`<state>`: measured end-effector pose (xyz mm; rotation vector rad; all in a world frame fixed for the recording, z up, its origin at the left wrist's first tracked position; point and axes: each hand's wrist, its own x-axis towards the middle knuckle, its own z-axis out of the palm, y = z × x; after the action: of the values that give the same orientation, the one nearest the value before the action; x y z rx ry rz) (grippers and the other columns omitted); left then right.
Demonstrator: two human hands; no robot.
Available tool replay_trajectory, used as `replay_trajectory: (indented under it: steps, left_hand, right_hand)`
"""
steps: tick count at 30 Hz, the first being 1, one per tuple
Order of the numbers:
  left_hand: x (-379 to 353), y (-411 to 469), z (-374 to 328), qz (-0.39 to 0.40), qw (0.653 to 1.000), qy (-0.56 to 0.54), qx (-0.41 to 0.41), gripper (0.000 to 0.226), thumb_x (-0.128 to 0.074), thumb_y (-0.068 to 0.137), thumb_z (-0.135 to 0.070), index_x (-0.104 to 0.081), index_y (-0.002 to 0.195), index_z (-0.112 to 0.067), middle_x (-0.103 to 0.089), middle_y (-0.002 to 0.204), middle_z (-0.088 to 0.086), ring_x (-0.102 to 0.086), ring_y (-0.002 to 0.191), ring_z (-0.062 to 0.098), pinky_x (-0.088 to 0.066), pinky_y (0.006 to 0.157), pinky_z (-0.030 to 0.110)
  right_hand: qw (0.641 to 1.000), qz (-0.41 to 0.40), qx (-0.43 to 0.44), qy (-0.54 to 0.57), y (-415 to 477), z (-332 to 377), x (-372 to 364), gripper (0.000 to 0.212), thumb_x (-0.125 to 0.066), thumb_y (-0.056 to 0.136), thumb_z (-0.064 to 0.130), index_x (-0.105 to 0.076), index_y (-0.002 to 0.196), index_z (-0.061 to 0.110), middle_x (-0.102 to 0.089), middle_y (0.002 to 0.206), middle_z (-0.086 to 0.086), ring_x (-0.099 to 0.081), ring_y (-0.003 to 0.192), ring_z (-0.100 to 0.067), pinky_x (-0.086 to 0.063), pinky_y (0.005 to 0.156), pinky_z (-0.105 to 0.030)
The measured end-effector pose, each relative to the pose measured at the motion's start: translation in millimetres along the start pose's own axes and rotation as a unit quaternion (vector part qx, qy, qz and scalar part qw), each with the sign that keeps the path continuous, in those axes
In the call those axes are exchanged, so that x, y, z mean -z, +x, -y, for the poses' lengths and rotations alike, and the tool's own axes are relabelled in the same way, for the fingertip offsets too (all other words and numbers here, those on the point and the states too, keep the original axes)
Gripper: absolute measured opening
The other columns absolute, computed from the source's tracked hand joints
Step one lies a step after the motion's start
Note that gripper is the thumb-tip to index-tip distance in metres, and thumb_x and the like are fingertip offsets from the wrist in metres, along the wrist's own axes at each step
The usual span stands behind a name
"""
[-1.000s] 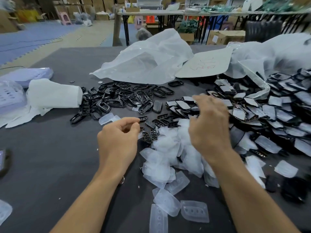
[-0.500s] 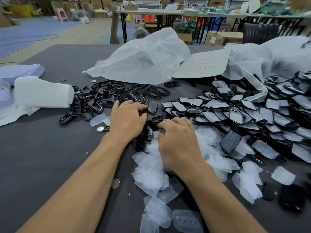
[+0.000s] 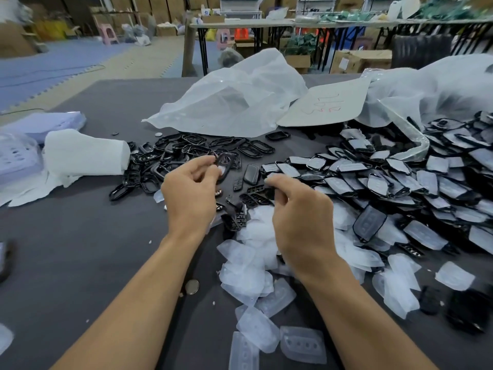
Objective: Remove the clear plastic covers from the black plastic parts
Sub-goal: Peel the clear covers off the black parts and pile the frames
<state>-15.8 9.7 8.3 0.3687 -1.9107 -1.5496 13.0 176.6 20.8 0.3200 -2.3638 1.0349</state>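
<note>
My left hand (image 3: 190, 193) pinches a black ring-shaped frame (image 3: 226, 163) between thumb and fingertips, lifted just above the table. My right hand (image 3: 301, 209) is beside it, its fingers curled round a small black piece (image 3: 270, 193) that is mostly hidden. To the right spreads a heap of black parts with clear covers (image 3: 400, 182) on them. Loose clear covers (image 3: 253, 263) are piled under and in front of my right wrist. Bare black frames (image 3: 186, 148) lie in a heap behind my left hand, with small black inserts (image 3: 240, 217) between the hands.
A white foam roll (image 3: 82, 153) lies at the left on the grey table (image 3: 80, 249). A crumpled plastic bag (image 3: 234, 97) and a cardboard sheet (image 3: 328, 105) lie at the back. A round metal disc (image 3: 192, 287) sits between my forearms.
My hands were pressed together on one part over the pile. They have since drawn apart and lifted, the left one coming away with the black frame.
</note>
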Motion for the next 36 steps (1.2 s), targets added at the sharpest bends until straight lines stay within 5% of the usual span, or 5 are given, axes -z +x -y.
replay_trajectory:
  steps: [5, 14, 26, 31, 36]
  left_hand:
    - [12.7, -15.4, -4.5, 0.056, 0.975, -0.163, 0.139, 0.032, -0.069, 0.087, 0.014, -0.074, 0.101, -0.015, -0.081, 0.087, 0.002, -0.078, 0.084, 0.016, -0.060, 0.068, 0.021]
    - [43.8, -56.9, -10.7, 0.124, 0.969, -0.150, 0.154, 0.033, -0.073, 0.090, 0.005, -0.069, 0.114, -0.017, -0.081, 0.087, 0.008, -0.078, 0.074, 0.020, -0.063, 0.066, 0.027]
    - [39.5, -46.3, -13.0, 0.116, 0.952, -0.202, 0.198, 0.018, -0.062, 0.100, -0.001, -0.076, 0.101, -0.013, -0.081, 0.088, 0.008, -0.078, 0.074, 0.014, -0.060, 0.064, 0.020]
    - [42.0, -43.4, -15.0, 0.091, 0.957, -0.202, 0.186, 0.026, -0.059, 0.101, 0.001, -0.077, 0.093, -0.017, -0.080, 0.080, 0.004, -0.078, 0.072, 0.015, -0.060, 0.062, 0.020]
    - [42.5, -46.4, -14.5, 0.116, 0.961, -0.179, 0.174, 0.020, -0.062, 0.099, 0.000, -0.078, 0.099, -0.012, -0.081, 0.087, 0.006, -0.078, 0.072, 0.016, -0.059, 0.063, 0.020]
  right_hand:
    - [0.982, -0.015, -0.098, 0.158, -1.6, 4.7, -2.3, 0.021, -0.074, 0.093, 0.010, -0.079, 0.108, 0.023, -0.068, 0.086, 0.037, -0.071, 0.084, 0.002, -0.055, 0.079, -0.011]
    - [0.913, 0.050, -0.212, 0.346, -4.0, 7.2, -12.5, 0.014, -0.081, 0.083, 0.005, -0.075, 0.081, 0.017, -0.077, 0.083, 0.000, -0.075, 0.084, -0.021, -0.063, 0.086, -0.044]
    - [0.907, 0.080, -0.228, 0.346, -5.2, 6.1, -19.8, 0.018, -0.081, 0.082, 0.007, -0.079, 0.076, 0.023, -0.077, 0.075, -0.004, -0.075, 0.079, -0.031, -0.063, 0.084, -0.047]
    - [0.852, 0.080, -0.273, 0.440, -0.3, 6.5, -17.9, 0.018, -0.060, 0.099, -0.002, -0.062, 0.087, 0.011, -0.076, 0.073, -0.006, -0.077, 0.072, -0.026, -0.064, 0.071, -0.036]
    - [0.867, 0.066, -0.254, 0.424, 3.3, 3.4, -12.7, 0.016, -0.057, 0.100, -0.002, -0.067, 0.096, 0.010, -0.076, 0.072, -0.009, -0.074, 0.065, -0.022, -0.057, 0.058, -0.025]
